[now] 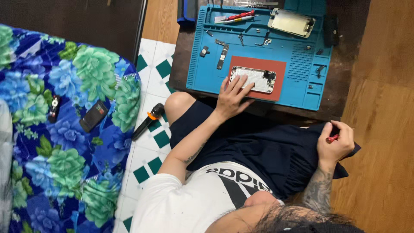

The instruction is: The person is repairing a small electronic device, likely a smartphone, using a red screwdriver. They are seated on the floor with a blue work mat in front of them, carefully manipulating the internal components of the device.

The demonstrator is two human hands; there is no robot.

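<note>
**One hand on the open phone, one hand holding a small red tool**

A person sits by a low dark surface (340, 92). A blue work mat (297, 82) lies on it. All places here are told from this blue mat.

On the near part of the mat lies a red-brown pad (278, 69). An open phone body (254, 79) lies on that pad, with its inside showing. The left hand (231, 98) rests at the near edge of the mat. Its fingers (241, 83) are spread apart and lie on the near end of the phone body. It presses down flat and grips nothing.

The right hand (334, 144) is off the mat, well to the near right side, down by the person's dark shorts (263, 155). Its fingers are curled tight around a small red tool (332, 138). Only the red tip shows, so I cannot tell what kind of tool it is.

At the far right corner of the mat lies a phone screen panel (291, 22). At the far edge, to the left of that panel, lies a red screwdriver (239, 16). Small metal parts (222, 56) lie on the left part of the mat.

Left of the mat, down on the green and white tiled floor (151, 142), lies a black tool with an orange ring (148, 121). Further left is a bed with a blue flower cover (64, 129). A flat black battery (93, 115) lies on it.
</note>
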